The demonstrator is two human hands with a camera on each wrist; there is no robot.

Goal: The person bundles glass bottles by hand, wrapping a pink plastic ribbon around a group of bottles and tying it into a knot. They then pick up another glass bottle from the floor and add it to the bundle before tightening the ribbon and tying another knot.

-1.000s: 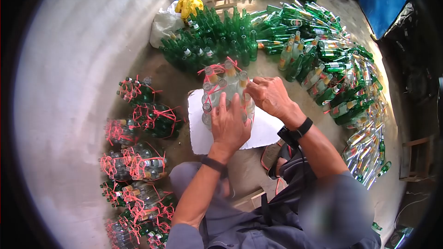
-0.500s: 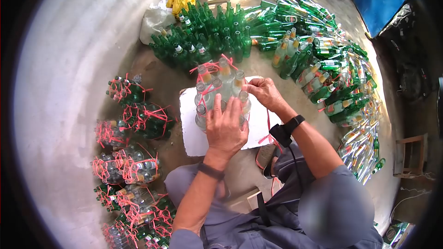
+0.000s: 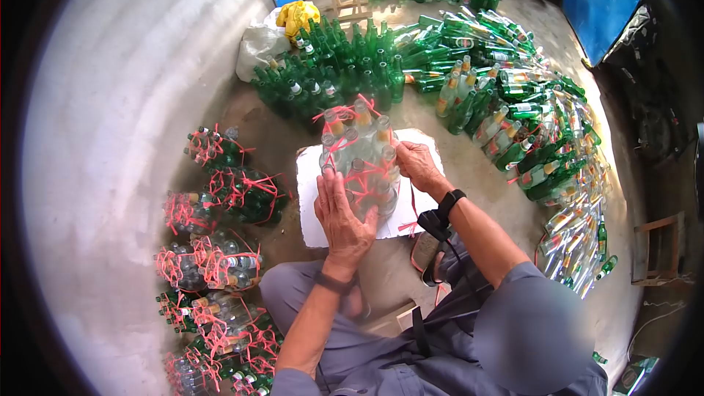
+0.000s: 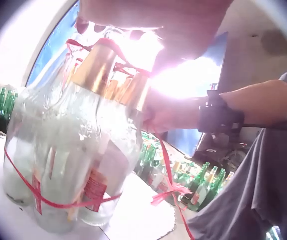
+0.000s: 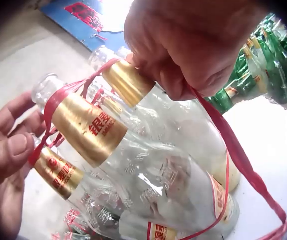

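Since the earlier view, the left hand (image 3: 341, 216) has slid from the top of the bundle of clear glass bottles (image 3: 359, 158) down to its near left side. The right hand (image 3: 418, 165) has dropped along the right flank. The bundle stands upright on a white foam sheet (image 3: 314, 231) in front of the seated person. Red twine (image 5: 236, 150) already circles the bottle bodies and crosses the gold-foiled necks. A loose tail trails over the sheet, so the binding looks nearly done and the final tie-off appears to remain. The left hand lies almost flat, its fingers extended against the glass to steady it. The right hand's curled fingertips pinch the twine taut. Tied bundles (image 3: 220, 249) line the floor at left, and green bottles (image 3: 345, 73) stand beyond.
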